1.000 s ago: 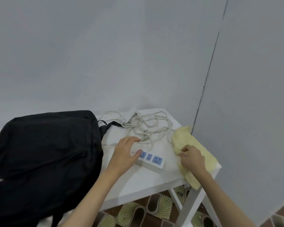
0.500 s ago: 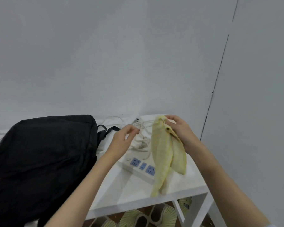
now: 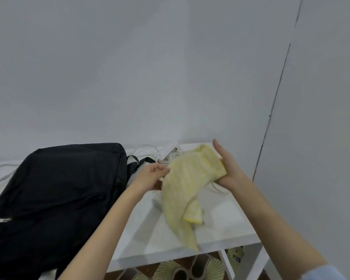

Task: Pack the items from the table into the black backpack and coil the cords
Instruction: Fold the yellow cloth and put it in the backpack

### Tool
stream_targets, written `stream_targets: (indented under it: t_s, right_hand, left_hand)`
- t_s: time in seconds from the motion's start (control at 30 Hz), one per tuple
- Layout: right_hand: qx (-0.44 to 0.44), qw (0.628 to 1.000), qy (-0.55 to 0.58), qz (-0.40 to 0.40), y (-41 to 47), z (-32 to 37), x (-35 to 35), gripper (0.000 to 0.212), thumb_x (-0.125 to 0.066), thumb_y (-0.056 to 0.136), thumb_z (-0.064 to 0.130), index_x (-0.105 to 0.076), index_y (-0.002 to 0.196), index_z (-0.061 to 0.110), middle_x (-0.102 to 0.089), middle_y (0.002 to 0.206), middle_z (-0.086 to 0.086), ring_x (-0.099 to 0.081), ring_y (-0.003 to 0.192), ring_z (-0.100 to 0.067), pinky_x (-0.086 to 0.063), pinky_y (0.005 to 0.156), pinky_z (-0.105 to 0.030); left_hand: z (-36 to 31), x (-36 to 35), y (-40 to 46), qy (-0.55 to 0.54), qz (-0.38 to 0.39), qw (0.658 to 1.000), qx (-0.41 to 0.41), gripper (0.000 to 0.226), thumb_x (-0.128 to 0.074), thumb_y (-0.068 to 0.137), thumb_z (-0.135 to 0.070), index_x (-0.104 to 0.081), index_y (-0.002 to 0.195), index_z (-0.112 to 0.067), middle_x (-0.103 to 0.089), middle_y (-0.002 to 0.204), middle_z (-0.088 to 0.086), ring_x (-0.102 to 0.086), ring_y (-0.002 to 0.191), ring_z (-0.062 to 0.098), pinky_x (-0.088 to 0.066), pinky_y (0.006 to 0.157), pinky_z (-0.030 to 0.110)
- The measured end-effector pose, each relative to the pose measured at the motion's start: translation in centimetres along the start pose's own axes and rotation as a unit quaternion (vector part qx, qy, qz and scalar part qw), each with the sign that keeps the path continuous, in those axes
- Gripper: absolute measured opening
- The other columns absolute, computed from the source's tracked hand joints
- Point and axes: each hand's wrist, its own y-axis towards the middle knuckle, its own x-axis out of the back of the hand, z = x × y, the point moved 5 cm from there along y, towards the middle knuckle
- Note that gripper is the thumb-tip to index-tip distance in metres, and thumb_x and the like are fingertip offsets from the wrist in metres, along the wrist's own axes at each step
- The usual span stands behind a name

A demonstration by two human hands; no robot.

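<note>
Left hand [image 3: 150,176] pinches the left edge of a yellow cloth [image 3: 187,188], fingers curled together on the fabric. Right hand [image 3: 226,168] supports the cloth's right end, palm against it, fingers straight and extended upward; the thumb is hidden behind the fabric, so a full grasp cannot be confirmed. The cloth is held above the table [image 3: 220,225], stretched between both hands, its lower part hanging down toward the near edge, blurred. Behind and under the cloth, on the far part of the table, lie white cords [image 3: 150,149] in a loose tangle; one loop shows below the right hand. The black backpack [image 3: 55,190] lies flat to the left, just beside the left hand, its straps reaching toward the cords.
</note>
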Motion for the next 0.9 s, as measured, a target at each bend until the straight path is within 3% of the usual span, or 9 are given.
stream_targets:
  t_s: [0.13,0.27,0.33,0.5,0.63,0.7,0.77,0.83,0.9]
  right_hand:
    - [-0.11,0.982,-0.148,-0.034,-0.9,-6.0,3.8,0.046,-0.071,0.074,0.01,-0.06,0.116,-0.004,-0.067,0.106,-0.017,-0.068,0.089,-0.026,-0.054,0.081,-0.037]
    - [-0.08,0.972,-0.202,-0.092,-1.5,-7.4,6.1,0.029,-0.055,0.082,-0.012,-0.061,0.11,-0.008,-0.068,0.108,-0.021,-0.066,0.099,-0.031,-0.054,0.086,-0.04]
    - [-0.05,0.947,-0.289,-0.134,-2.2,-6.7,6.5,0.026,-0.058,0.081,-0.01,-0.062,0.107,-0.007,-0.069,0.098,-0.016,-0.068,0.09,-0.027,-0.056,0.078,-0.036]
    - [-0.131,0.792,-0.567,-0.182,-3.9,-6.3,8.1,0.029,-0.079,0.072,0.027,-0.059,0.075,0.005,-0.057,0.068,-0.008,-0.052,0.059,-0.016,-0.039,0.048,-0.021]
    - [-0.101,0.828,-0.519,-0.186,-4.0,-5.8,7.7,0.02,-0.073,0.079,0.019,-0.062,0.087,0.004,-0.06,0.072,-0.005,-0.054,0.059,-0.014,-0.04,0.051,-0.023]
    - [-0.062,0.864,-0.46,-0.196,-3.8,-4.9,7.2,0.016,-0.068,0.083,0.015,-0.063,0.094,0.004,-0.062,0.076,-0.004,-0.056,0.06,-0.014,-0.042,0.052,-0.024]
    - [-0.032,0.884,-0.422,-0.2,-3.8,-3.8,6.4,0.012,-0.066,0.085,0.013,-0.063,0.093,0.006,-0.062,0.074,-0.003,-0.057,0.058,-0.014,-0.043,0.05,-0.023]
    - [-0.004,0.902,-0.382,-0.2,-3.8,-2.9,5.4,0.01,-0.067,0.084,0.012,-0.064,0.092,0.006,-0.061,0.07,-0.004,-0.055,0.052,-0.013,-0.044,0.046,-0.021]
    - [0.017,0.926,-0.325,-0.193,-3.7,-2.3,4.4,0.011,-0.068,0.084,0.009,-0.062,0.093,0.005,-0.06,0.07,-0.007,-0.054,0.046,-0.012,-0.046,0.043,-0.022]
  left_hand:
    - [3.8,0.8,0.0,0.151,-0.14,0.978,-0.037,0.012,-0.059,0.091,-0.026,-0.052,0.089,-0.017,-0.058,0.096,0.003,-0.056,0.086,0.02,-0.04,0.067,0.027]
    - [4.7,-2.5,-2.5,0.261,-0.073,0.957,-0.107,0.039,-0.067,0.075,-0.056,-0.052,0.093,-0.025,-0.05,0.1,-0.01,-0.048,0.095,0.011,-0.04,0.081,0.024]
    - [4.9,-4.7,-3.9,0.41,-0.018,0.902,-0.136,0.064,-0.062,0.061,-0.076,-0.049,0.1,-0.025,-0.045,0.101,-0.012,-0.042,0.096,0.009,-0.039,0.086,0.025]
    - [6.3,-8.8,-5.5,0.606,0.036,0.761,-0.23,0.089,-0.061,0.049,-0.084,-0.045,0.106,-0.018,-0.042,0.108,-0.004,-0.038,0.098,0.018,-0.039,0.089,0.033]
    - [7.3,-9.7,-5.9,0.684,0.038,0.68,-0.26,0.077,-0.076,0.039,-0.07,-0.053,0.093,-0.02,-0.053,0.099,0.001,-0.051,0.082,0.022,-0.046,0.067,0.035]
    - [6.7,-9.5,-5.7,0.644,0.042,0.712,-0.277,0.05,-0.07,0.068,-0.058,-0.057,0.097,-0.02,-0.05,0.111,0.0,-0.05,0.094,0.025,-0.044,0.077,0.036]
    - [5.8,-8.0,-5.0,0.534,0.071,0.809,-0.235,0.032,-0.056,0.088,-0.049,-0.063,0.099,-0.02,-0.049,0.115,-0.004,-0.05,0.099,0.021,-0.043,0.085,0.033]
    - [4.2,-6.2,-4.3,0.408,0.048,0.889,-0.203,0.026,-0.057,0.089,-0.044,-0.065,0.089,-0.019,-0.052,0.103,-0.007,-0.054,0.089,0.013,-0.045,0.085,0.034]
    - [2.6,-5.2,-4.1,0.374,-0.004,0.899,-0.229,0.025,-0.066,0.082,-0.045,-0.059,0.074,-0.023,-0.05,0.089,-0.008,-0.051,0.081,0.007,-0.046,0.08,0.03]
